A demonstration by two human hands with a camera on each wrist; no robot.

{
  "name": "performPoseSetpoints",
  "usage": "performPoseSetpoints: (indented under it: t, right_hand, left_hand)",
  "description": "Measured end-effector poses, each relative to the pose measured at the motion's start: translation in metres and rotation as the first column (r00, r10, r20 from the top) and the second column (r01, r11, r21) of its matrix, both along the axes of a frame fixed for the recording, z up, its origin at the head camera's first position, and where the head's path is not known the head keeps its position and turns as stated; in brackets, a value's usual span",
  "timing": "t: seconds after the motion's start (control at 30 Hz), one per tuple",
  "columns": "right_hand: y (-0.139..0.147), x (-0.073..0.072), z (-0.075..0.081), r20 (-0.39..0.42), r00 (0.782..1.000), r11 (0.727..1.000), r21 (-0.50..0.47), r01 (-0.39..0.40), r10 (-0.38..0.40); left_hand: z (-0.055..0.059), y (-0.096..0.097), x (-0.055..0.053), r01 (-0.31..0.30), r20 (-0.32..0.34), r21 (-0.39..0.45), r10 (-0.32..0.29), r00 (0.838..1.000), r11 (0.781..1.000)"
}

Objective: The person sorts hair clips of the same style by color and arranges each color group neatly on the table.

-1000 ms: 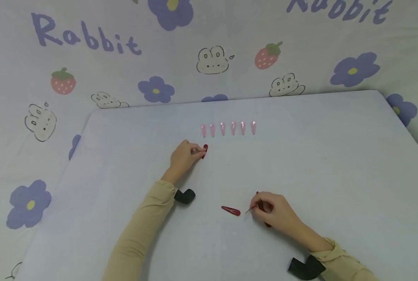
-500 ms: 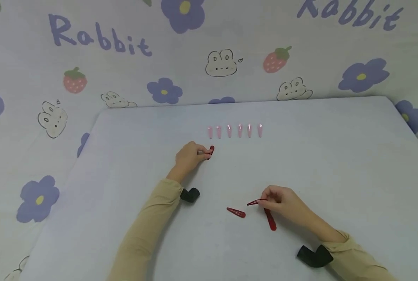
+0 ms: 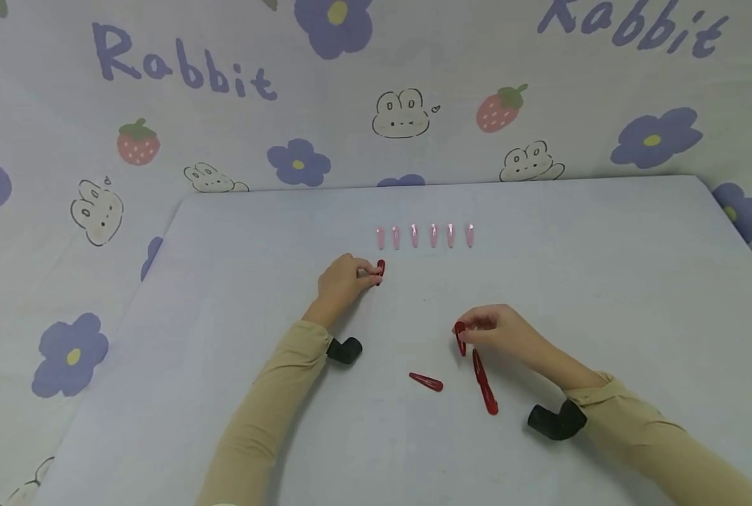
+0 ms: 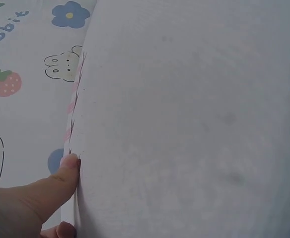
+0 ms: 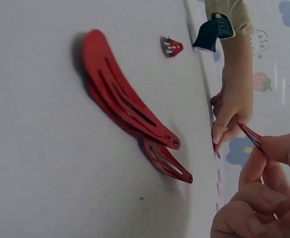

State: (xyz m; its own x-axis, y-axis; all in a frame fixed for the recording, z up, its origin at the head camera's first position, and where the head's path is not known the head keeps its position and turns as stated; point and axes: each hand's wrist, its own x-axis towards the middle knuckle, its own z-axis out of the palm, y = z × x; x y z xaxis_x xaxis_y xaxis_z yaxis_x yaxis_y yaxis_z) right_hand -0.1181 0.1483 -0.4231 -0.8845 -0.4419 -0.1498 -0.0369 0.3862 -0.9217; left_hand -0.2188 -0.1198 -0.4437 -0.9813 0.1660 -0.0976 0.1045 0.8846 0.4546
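In the head view my left hand (image 3: 341, 283) pinches a red snap hair clip (image 3: 381, 270) between thumb and fingertips, low at the table, just below a row of pink hair clips (image 3: 415, 236). My right hand (image 3: 505, 334) pinches another red snap hair clip (image 3: 460, 337), roughly upright in the head view and above the table in the right wrist view. Below that hand lie red hair clips (image 3: 485, 383), overlapping one another. One more red hair clip (image 3: 426, 381) lies apart to their left. The left wrist view mostly hides the left hand's clip behind the thumb (image 4: 68, 168).
A white table (image 3: 256, 232) spreads under both hands. Behind it hangs a cloth (image 3: 224, 140) printed with rabbits, flowers and strawberries. Black wrist cameras (image 3: 344, 351) sit on both forearms, close to the tabletop.
My right hand has lifted a red hair clip off the pile, moved it away from me and turned it upright. The left hand stays at its clip. The head view has shifted slightly.
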Motion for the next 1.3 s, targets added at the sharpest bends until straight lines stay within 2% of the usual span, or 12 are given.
performPoseSetpoints:
  t: [0.13,0.37,0.63,0.9,1.0,1.17,1.3]
  right_hand:
    - [-0.009,-0.013,0.003,0.008,0.999,0.999,0.025,0.035,-0.035]
    - [-0.029,-0.046,0.005,-0.041,0.997,0.995,0.070,0.065,-0.062]
    - [-0.052,-0.081,-0.006,-0.033,0.993,0.990,0.075,0.119,-0.116]
    - [-0.064,-0.102,-0.014,-0.065,0.979,0.979,0.047,0.197,-0.194]
    - [-0.069,-0.109,-0.017,-0.047,0.975,0.974,0.056,0.219,-0.216]
    - [-0.077,-0.117,-0.020,-0.031,0.970,0.968,0.071,0.241,-0.239]
    - [-0.081,-0.120,-0.021,-0.068,0.969,0.966,0.093,0.242,-0.237]
  left_hand:
    - [0.001,0.000,0.000,-0.002,0.001,-0.004,0.002,1.000,1.000]
    - [0.002,-0.001,0.001,0.001,-0.007,0.002,-0.001,1.000,1.000]
    - [0.004,-0.001,0.001,0.020,-0.002,-0.015,-0.020,1.000,1.000]
    - [0.004,0.002,0.002,0.025,-0.020,-0.025,-0.025,0.999,0.999]
    - [0.004,0.002,0.002,0.022,-0.022,-0.028,-0.023,1.000,0.999]
    - [0.004,0.002,0.001,0.031,-0.006,-0.029,-0.031,0.999,0.999]
    - [0.003,0.001,0.000,0.039,0.011,-0.010,-0.039,0.999,0.999]
